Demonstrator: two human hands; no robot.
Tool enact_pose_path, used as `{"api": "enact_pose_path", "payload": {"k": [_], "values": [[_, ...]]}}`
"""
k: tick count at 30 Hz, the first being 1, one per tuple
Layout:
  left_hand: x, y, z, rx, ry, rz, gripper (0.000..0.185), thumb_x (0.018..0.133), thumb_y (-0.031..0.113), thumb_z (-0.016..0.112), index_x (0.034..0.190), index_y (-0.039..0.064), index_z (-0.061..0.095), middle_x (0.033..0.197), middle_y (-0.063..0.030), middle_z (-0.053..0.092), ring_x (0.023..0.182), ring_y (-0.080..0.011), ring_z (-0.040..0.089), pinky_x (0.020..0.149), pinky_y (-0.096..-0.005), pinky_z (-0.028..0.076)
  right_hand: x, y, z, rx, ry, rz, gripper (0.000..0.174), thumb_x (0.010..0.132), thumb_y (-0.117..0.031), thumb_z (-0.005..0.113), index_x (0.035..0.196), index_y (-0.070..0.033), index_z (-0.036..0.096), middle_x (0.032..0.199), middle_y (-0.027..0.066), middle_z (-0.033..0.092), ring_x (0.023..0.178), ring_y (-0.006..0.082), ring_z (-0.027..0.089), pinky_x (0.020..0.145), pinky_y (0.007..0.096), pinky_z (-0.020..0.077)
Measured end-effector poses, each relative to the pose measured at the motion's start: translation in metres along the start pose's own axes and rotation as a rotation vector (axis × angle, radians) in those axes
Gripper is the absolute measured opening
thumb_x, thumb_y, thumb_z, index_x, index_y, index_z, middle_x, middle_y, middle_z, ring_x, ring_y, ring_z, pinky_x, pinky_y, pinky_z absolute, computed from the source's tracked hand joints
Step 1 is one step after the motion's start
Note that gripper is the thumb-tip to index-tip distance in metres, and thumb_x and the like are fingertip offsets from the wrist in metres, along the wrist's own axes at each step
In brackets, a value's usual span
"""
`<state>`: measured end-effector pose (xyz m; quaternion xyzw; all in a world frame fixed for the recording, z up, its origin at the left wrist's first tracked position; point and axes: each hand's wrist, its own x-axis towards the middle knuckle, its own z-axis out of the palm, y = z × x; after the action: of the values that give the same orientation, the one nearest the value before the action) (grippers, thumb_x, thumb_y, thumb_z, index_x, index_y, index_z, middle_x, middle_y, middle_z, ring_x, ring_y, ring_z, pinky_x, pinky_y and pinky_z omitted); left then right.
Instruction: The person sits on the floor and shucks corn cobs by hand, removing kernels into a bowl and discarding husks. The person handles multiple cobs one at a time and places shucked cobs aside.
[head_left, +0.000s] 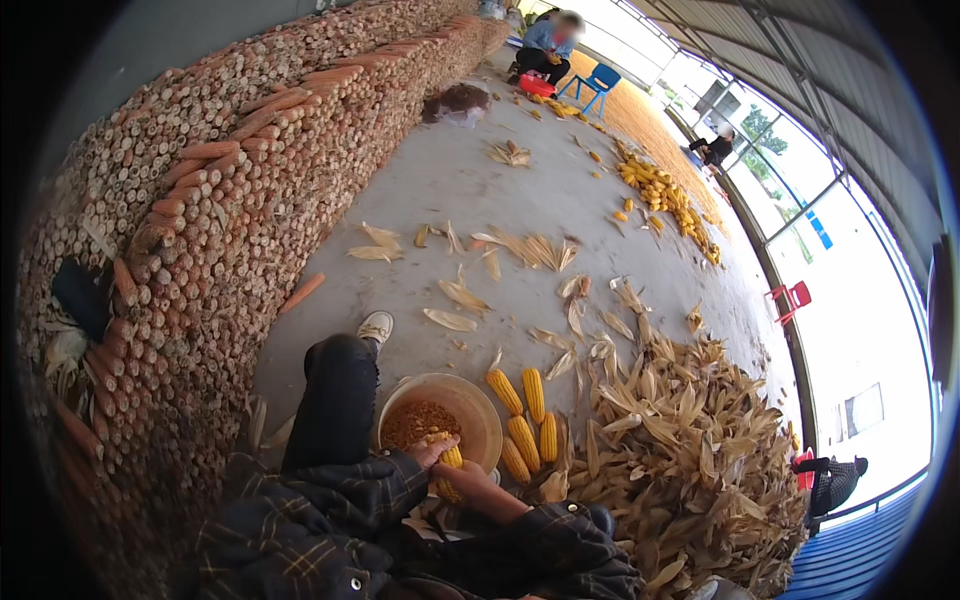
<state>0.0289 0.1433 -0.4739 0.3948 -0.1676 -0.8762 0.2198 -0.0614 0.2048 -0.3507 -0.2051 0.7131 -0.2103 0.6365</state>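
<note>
A yellow ear of corn (450, 491) is held in both my hands over the near rim of a round bucket (487, 416). My left hand (429, 451) grips its far end, where some kernels are gone or loosened. Around the lower part of the ear my right hand (471, 480) is closed. Loose corn kernels (416, 424) cover the bottom of the bucket. Several husked ears of corn (525, 431) lie on the floor just right of the bucket.
Stacked bare cobs (300, 127) form a wall on the left. Dry husks (690, 427) are heaped at right, others scattered ahead. Farther off are piled ears (660, 191), a blue chair (596, 82), a red chair (791, 300) and a crouching person (551, 45) by a red basin (536, 85).
</note>
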Motion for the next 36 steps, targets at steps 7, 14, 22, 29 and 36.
{"api": "enact_pose_path", "payload": {"k": [7, 14, 22, 29, 36], "values": [[0.015, 0.001, -0.009, 0.196, 0.287, 0.297, 0.017, 0.078, 0.018, 0.066, 0.085, 0.004, 0.060, 0.083, -0.0076, 0.061, 0.076, -0.0154, 0.058, 0.070, -0.0318, 0.048, -0.012, -0.005, -0.008, -0.005, -0.116, 0.095, 0.035, 0.085, -0.036, 0.060, 0.094, -0.002, 0.063, 0.069, 0.0022, 0.057, 0.056, 0.0129, 0.054, 0.050, 0.0242, 0.0426], [0.034, -0.008, -0.019, 0.354, 0.525, 0.253, 0.033, 0.074, 0.030, 0.066, 0.087, -0.001, 0.062, 0.085, -0.0105, 0.063, 0.078, -0.0226, 0.061, 0.071, -0.0350, 0.048, -0.014, 0.013, -0.037, -0.531, -0.238, -0.215, 0.032, 0.089, -0.032, 0.056, 0.090, -0.001, 0.063, 0.070, 0.0049, 0.058, 0.060, 0.0152, 0.055, 0.055, 0.0280, 0.0438], [0.041, -0.019, -0.051, 0.232, 0.236, 0.200, 0.031, 0.084, 0.039, 0.060, 0.087, 0.009, 0.056, 0.071, -0.0073, 0.058, 0.061, -0.0217, 0.059, 0.055, -0.0346, 0.049, 0.006, 0.007, -0.165, -0.888, 0.402, -0.482, 0.023, 0.078, -0.021, 0.057, 0.094, -0.014, 0.071, 0.074, 0.0093, 0.067, 0.063, 0.0238, 0.064, 0.057, 0.0346, 0.0504], [0.003, 0.033, 0.002, -0.294, -0.051, -0.102, 0.026, 0.079, 0.028, 0.054, 0.097, 0.009, 0.052, 0.077, -0.0102, 0.057, 0.067, -0.0258, 0.060, 0.062, -0.0398, 0.053, -0.029, -0.007, -0.228, -0.849, 1.257, 0.519, 0.068, 0.092, -0.050, 0.041, 0.142, -0.006, 0.025, 0.141, 0.0229, 0.033, 0.127, 0.0366, 0.037, 0.098, 0.0466, 0.0372], [0.007, 0.024, 0.015, -0.178, -0.048, 0.052, 0.048, 0.073, 0.006, 0.054, 0.120, 0.007, 0.042, 0.098, -0.0077, 0.052, 0.087, -0.0208, 0.057, 0.077, -0.0369, 0.051, 0.030, 0.013, -0.142, -0.308, 0.532, -0.255, 0.038, 0.092, -0.024, 0.053, 0.122, -0.001, 0.053, 0.103, 0.0139, 0.063, 0.090, 0.0194, 0.063, 0.073, 0.0307, 0.0539]]}}
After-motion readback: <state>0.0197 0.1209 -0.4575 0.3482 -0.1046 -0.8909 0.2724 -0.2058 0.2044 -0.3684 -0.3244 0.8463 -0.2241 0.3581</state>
